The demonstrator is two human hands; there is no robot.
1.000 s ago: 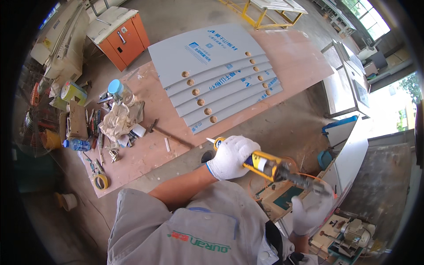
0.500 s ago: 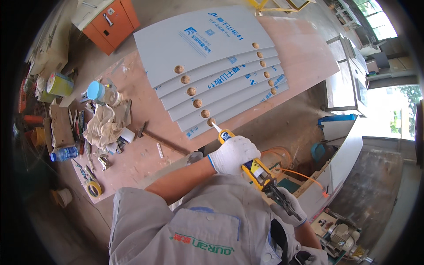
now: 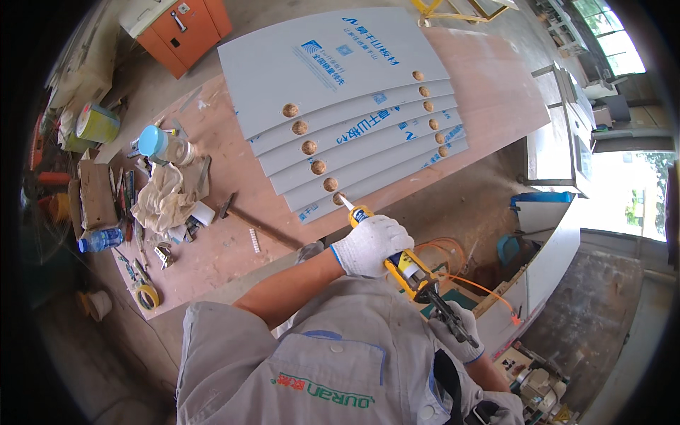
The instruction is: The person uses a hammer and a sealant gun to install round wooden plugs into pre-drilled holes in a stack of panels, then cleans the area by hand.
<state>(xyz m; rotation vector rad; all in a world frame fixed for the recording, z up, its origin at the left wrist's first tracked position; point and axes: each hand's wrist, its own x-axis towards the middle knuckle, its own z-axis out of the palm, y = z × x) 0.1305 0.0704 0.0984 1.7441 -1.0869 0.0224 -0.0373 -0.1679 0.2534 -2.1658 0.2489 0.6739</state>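
A yellow caulking gun [image 3: 409,272] slants across the front of my body. My left hand [image 3: 373,246], in a white knit glove, is wrapped round its front part. My right hand [image 3: 457,330], gloved too, is closed round the handle end, partly hidden behind the black rear of the gun. The white nozzle [image 3: 345,201] points into the round hole at the near left corner of the lowest panel; whether it touches is too small to tell. Several grey panels [image 3: 276,71] with blue print lie stacked in steps, with round brown holes along both sides.
The panels rest on a pinkish workbench [image 3: 489,85]. At its left lie a hammer [image 3: 258,223], a cloth [image 3: 161,198], a blue-lidded jar [image 3: 166,146], a tape roll [image 3: 146,297] and a water bottle [image 3: 100,240]. An orange hose [image 3: 489,285] runs at right, near a machine [image 3: 538,389].
Both hands keep their hold on the caulking gun, and the nozzle stays at the same hole. The gun's rear has swung slightly left; the view has shifted a little.
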